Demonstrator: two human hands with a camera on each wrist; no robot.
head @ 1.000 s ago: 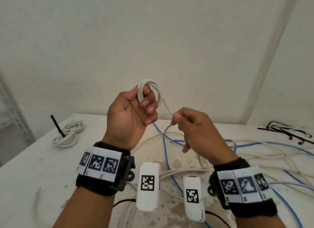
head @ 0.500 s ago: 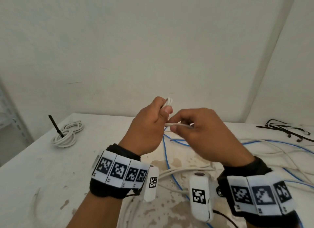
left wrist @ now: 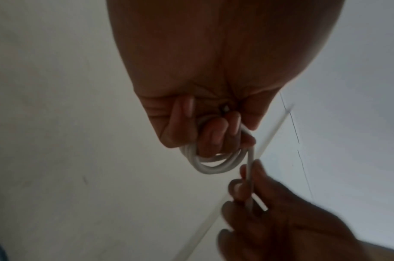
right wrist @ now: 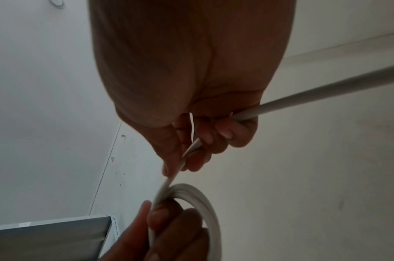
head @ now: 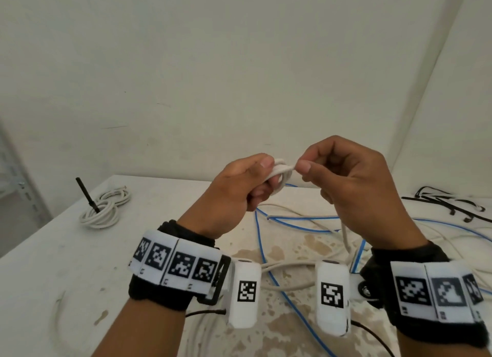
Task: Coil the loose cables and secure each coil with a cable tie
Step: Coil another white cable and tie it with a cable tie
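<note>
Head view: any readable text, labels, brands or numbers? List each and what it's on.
No readable words, brands or numbers in any view.
Left wristband: black-and-white square marker codes only, no letters.
Right wristband: the same, codes only.
Left wrist camera and right wrist camera: one marker code each.
Small dark marks under the wristband codes: too small to read.
Shelf label: blurred.

Bare off-white walls (head: 239,64) meet in a corner at two o'clock above a stained white table (head: 53,263); grey metal shelving (head: 16,186) stands at nine o'clock.
</note>
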